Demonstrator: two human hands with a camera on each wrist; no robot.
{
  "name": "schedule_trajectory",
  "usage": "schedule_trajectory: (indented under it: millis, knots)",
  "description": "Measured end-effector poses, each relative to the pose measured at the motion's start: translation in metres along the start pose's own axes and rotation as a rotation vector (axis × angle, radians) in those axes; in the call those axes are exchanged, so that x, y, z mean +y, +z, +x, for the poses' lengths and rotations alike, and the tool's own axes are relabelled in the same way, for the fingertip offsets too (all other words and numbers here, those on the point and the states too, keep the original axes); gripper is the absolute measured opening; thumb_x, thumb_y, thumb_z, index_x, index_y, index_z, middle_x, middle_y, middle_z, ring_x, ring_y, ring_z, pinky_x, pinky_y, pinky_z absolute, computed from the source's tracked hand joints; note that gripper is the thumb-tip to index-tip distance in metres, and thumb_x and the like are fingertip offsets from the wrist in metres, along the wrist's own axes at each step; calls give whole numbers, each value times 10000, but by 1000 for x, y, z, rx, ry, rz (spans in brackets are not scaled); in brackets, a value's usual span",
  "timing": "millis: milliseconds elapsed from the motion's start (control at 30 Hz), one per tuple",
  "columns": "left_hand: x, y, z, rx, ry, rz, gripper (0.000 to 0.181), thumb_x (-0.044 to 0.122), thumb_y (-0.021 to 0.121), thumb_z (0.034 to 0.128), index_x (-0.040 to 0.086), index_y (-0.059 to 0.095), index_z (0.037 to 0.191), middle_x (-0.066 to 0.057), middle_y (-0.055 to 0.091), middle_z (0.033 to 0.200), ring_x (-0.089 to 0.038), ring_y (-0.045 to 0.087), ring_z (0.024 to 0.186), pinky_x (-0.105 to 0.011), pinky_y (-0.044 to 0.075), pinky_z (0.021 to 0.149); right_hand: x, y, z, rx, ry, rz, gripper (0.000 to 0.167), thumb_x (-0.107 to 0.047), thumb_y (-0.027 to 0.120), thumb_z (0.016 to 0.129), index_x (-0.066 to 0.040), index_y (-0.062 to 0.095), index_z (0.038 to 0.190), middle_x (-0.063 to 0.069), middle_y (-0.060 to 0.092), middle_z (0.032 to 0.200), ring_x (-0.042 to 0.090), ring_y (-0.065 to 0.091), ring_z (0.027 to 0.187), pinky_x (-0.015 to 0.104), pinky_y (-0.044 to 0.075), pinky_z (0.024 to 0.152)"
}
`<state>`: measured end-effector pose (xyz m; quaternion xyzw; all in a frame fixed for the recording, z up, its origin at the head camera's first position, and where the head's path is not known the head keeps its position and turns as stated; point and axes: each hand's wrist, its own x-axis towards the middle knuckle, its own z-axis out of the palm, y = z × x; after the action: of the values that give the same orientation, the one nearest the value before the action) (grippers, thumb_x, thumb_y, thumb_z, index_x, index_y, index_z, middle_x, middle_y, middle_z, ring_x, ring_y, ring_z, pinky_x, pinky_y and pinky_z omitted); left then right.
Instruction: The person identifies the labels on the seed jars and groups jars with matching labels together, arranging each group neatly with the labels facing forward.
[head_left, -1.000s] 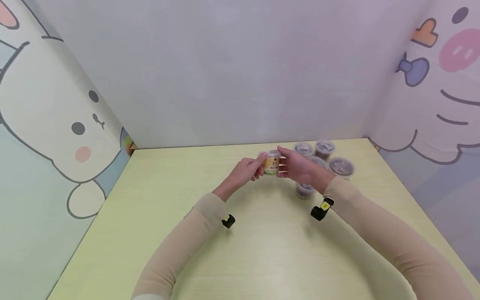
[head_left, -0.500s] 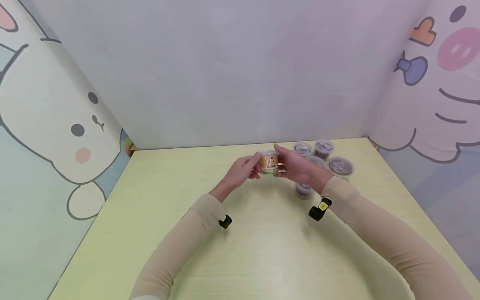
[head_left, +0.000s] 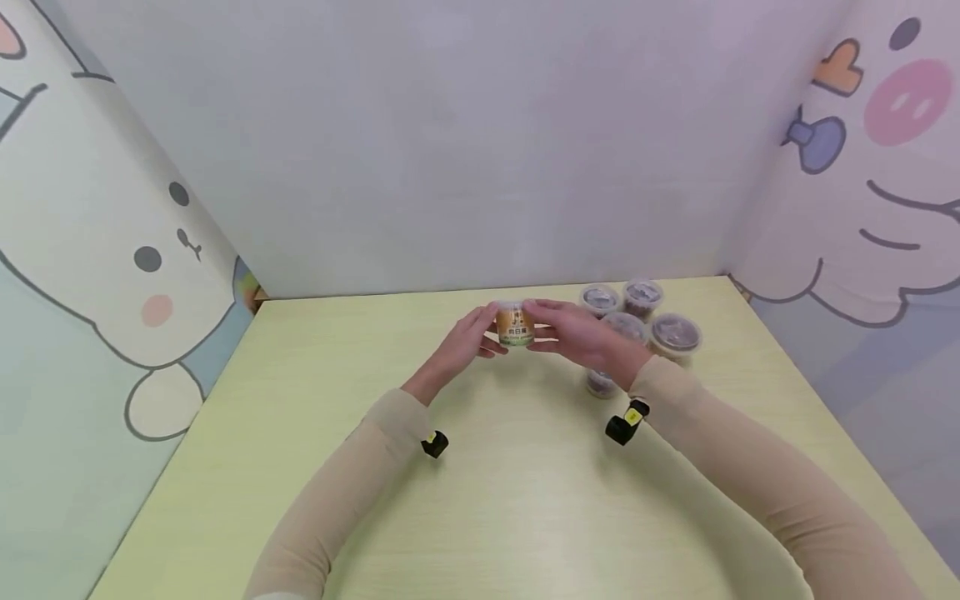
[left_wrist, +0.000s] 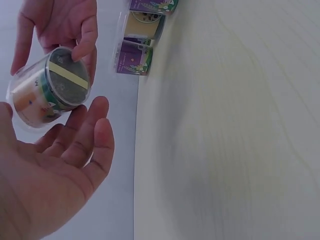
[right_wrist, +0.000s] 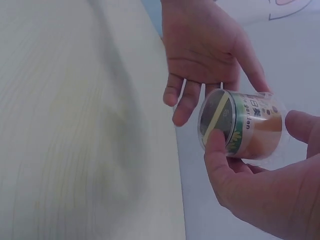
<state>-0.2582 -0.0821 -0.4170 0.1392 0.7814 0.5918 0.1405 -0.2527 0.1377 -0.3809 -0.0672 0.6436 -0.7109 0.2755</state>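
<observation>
Bench (head_left: 525,500) fills the lower frame in the head view. Over the last second both hands shift a bit left, carrying the labelled cup (head_left: 515,323) to just above centre of frame. Right hand (head_left: 573,332) changes most: thumb was up beside the cup, now it's down at the lid edge. So the cup is more securely held; I read this as mid-handling, not placed. Underside shows in both wrist views, so it's off the bench.

Right fingers are clamped on the cup, thumb at lid end, one fingertip on the base. Left hand (head_left: 463,340) has thumb and fingers around the other side, loosely spread; can't tell if they actually grip.

Other cups (head_left: 676,332) sit upper right, well apart from it.

Cup: upright, clear lid (head_left: 513,305), orange label (right_wrist: 265,135) with green lower band and dark lettering, dark base (left_wrist: 65,91) crossed by a pale yellow strip (left_wrist: 69,75).
</observation>
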Motion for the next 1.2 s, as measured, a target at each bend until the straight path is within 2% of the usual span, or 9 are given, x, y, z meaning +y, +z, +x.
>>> schedule_trajectory:
  millis: [233, 467, 567, 767, 1200]
  knots:
    - [-3, -3, -2, -40, 47, 10, 686, 640, 299, 1044, 91, 448, 1428, -139, 616, 1201, -273, 686, 993, -425, 546, 885, 2, 7, -1, 50, -30, -59, 670, -430, 550, 1042, -36, 337, 1540, 157, 448, 1472, 342, 456, 1355, 498, 424, 1090]
    - [-7, -3, -6, -38, 52, 33, 687, 637, 286, 1047, 106, 429, 1458, -132, 618, 1192, -267, 685, 981, -430, 542, 874, 11, 5, -2, 6, -51, -39, 641, -315, 595, 1042, -62, 313, 1558, 151, 448, 1475, 337, 458, 1348, 516, 398, 1108]
    - [-8, -5, -8, -34, 57, 59, 678, 630, 289, 1050, 110, 426, 1464, -124, 625, 1194, -256, 686, 973, -414, 542, 861, 13, 6, -1, -2, -59, -61, 649, -319, 589, 1045, -58, 301, 1565, 153, 448, 1480, 340, 468, 1342, 498, 415, 1098]
    - [-9, -11, -11, -21, 75, 51, 653, 602, 284, 1063, 112, 415, 1474, -139, 627, 1189, -270, 686, 970, -431, 539, 863, 11, 9, 3, -27, -86, -83, 685, -327, 594, 1040, -43, 279, 1577, 163, 433, 1501, 334, 439, 1371, 515, 398, 1108]
    - [-10, -14, -10, -52, 65, 77, 660, 617, 307, 1054, 125, 415, 1481, -131, 622, 1217, -268, 682, 976, -427, 540, 855, 14, 8, 3, -23, -74, -60, 680, -299, 586, 1044, -30, 263, 1578, 169, 418, 1508, 328, 419, 1384, 520, 390, 1113]
